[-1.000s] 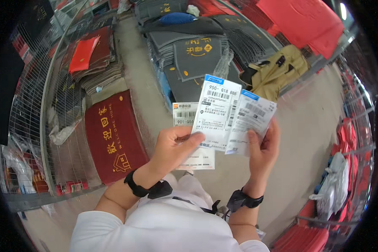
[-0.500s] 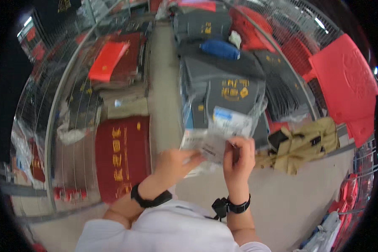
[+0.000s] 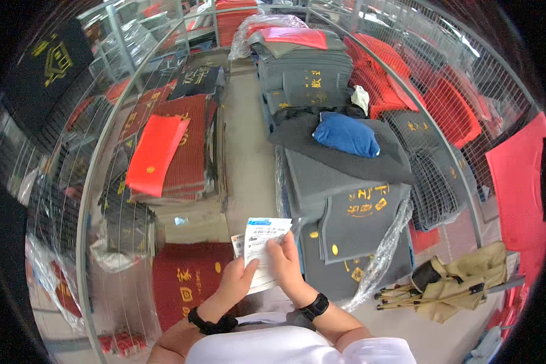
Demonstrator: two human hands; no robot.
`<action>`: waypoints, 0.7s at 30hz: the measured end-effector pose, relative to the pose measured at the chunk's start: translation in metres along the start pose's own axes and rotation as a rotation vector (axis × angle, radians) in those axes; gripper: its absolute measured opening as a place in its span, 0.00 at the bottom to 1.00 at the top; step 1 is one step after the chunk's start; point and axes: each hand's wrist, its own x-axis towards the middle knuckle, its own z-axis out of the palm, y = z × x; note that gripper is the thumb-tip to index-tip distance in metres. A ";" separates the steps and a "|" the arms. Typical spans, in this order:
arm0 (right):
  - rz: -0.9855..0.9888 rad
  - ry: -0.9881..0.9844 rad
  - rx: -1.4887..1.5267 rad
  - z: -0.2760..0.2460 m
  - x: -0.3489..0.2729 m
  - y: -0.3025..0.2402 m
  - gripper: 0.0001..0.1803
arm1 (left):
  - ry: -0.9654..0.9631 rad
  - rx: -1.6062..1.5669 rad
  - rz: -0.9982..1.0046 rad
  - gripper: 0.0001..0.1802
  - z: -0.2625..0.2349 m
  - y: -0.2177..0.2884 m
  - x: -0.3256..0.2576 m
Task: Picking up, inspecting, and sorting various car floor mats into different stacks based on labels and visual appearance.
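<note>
A small stack of white printed paper slips (image 3: 264,242), with a blue strip at the top, is held upright in front of my body. My left hand (image 3: 235,282) grips its lower left edge, thumb on the front. At the right edge my right hand (image 3: 285,259) is closed on the same slips, its thumb pressed across the face. Another slip (image 3: 238,245) sticks out behind on the left. The fingers behind the papers are hidden.
Stacked grey mats (image 3: 364,224) lie to the right, with a blue cloth bundle (image 3: 346,133) on top. Dark red mats (image 3: 185,273) lie to the left. A folded tan camp chair (image 3: 461,282) is at the right. Wire mesh racks (image 3: 97,139) flank a grey aisle (image 3: 249,151).
The slips, fanned apart between both hands before, are now gathered into a stack. Both hands have shifted left in view, and the view has tilted up toward the far racks.
</note>
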 end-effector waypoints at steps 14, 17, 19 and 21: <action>0.402 -0.442 -1.158 -0.122 0.313 0.140 0.13 | -0.006 0.534 -0.423 0.21 -0.208 -0.314 0.299; 0.662 0.009 -1.295 -0.192 0.286 0.157 0.12 | -0.202 0.519 -0.390 0.19 -0.214 -0.291 0.367; 0.811 0.324 -1.294 -0.200 0.263 0.138 0.12 | -0.392 0.963 -0.051 0.18 -0.216 -0.303 0.398; 0.795 0.444 -1.267 -0.225 0.212 0.146 0.15 | -0.503 0.981 0.038 0.18 -0.189 -0.286 0.450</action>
